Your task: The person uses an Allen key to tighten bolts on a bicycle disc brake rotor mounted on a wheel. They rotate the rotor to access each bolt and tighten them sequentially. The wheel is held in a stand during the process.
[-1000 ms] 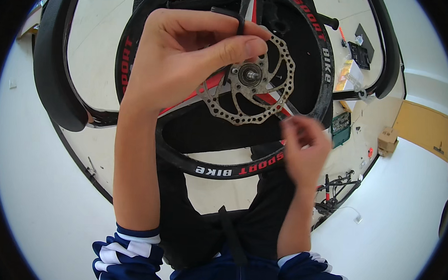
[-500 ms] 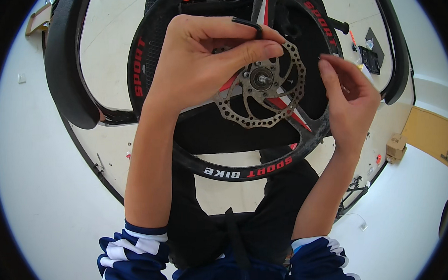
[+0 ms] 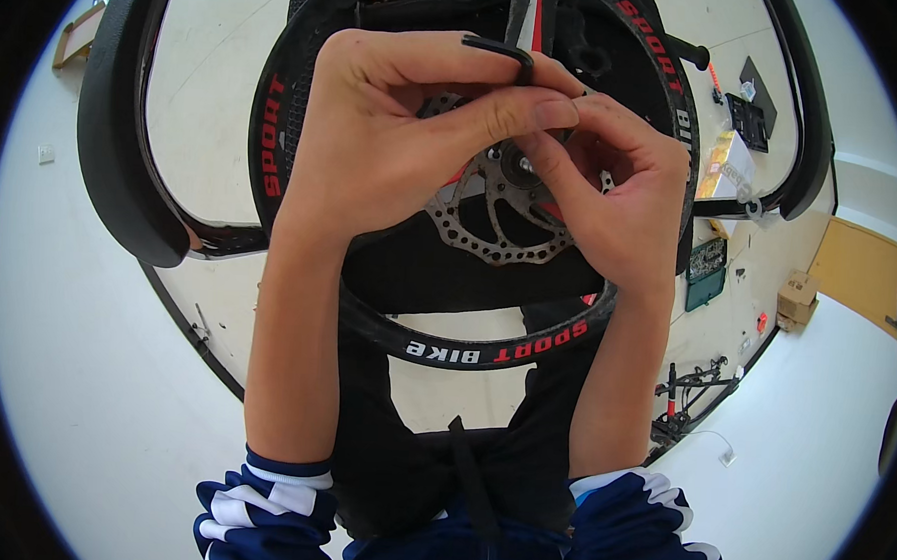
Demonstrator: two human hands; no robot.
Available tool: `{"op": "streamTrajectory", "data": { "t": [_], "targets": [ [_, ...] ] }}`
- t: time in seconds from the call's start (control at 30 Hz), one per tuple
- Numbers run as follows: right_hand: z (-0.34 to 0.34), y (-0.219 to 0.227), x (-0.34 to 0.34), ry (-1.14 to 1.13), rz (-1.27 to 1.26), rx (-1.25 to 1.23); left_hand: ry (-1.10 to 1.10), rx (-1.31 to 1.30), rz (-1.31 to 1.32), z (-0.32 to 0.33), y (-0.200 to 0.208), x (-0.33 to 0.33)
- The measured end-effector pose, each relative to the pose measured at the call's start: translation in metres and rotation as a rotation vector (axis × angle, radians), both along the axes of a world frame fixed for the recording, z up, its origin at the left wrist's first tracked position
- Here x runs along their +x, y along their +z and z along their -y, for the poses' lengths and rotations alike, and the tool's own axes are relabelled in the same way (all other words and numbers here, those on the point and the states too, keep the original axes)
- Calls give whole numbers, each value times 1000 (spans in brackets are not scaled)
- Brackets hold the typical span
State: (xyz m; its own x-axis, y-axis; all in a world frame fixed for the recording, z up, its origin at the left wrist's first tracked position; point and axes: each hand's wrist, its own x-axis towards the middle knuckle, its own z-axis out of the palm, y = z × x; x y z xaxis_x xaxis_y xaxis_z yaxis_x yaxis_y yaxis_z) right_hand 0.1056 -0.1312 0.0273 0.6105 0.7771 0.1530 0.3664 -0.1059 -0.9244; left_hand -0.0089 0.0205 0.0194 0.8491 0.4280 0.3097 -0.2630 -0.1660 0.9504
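Observation:
A bicycle wheel (image 3: 443,352) with a black rim lies flat above my knees. At its middle are a silver disc brake rotor (image 3: 470,243) full of small holes and the hub. My left hand (image 3: 389,142) is closed over the rotor's upper left side, pinching a black L-shaped hex key (image 3: 501,48) between thumb and fingers. The key's short arm sticks out above the hand; its lower end is hidden. My right hand (image 3: 628,188) is closed, thumb and forefinger bent together over the hub against my left fingertips. What it holds, if anything, is hidden.
Black curved armrests (image 3: 120,126) flank the wheel. Beneath it lies a black seat or pad. On the floor to the right are a black case (image 3: 747,123), a dark green case (image 3: 706,275), a cardboard box (image 3: 797,296) and a folded-looking black bicycle frame (image 3: 694,396).
My right hand has moved left, from beside the rotor to over the hub, and now meets my left fingertips. My left hand keeps the hex key in nearly the same place.

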Motion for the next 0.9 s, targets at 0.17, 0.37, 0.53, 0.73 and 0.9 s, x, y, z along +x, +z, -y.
{"op": "streamTrajectory", "data": {
  "t": [0.17, 0.37, 0.53, 0.73, 0.9],
  "targets": [
    [-1, 2, -3, 26, 18, -13, 9, 34, -9, 0, -3, -2],
    [-1, 0, -5, 36, 75, -16, -12, 52, 70, 4, -4, 4],
    [-1, 0, -7, 16, 68, 6, -16, 72, 72, 3, 0, 4],
    [0, 0, -8, 23, 66, -19, -10, -4, 71, 8, 0, 6],
    [0, 1, -7, -5, 71, -13, 5, -20, 87, 9, -1, 7]
  ]
}}
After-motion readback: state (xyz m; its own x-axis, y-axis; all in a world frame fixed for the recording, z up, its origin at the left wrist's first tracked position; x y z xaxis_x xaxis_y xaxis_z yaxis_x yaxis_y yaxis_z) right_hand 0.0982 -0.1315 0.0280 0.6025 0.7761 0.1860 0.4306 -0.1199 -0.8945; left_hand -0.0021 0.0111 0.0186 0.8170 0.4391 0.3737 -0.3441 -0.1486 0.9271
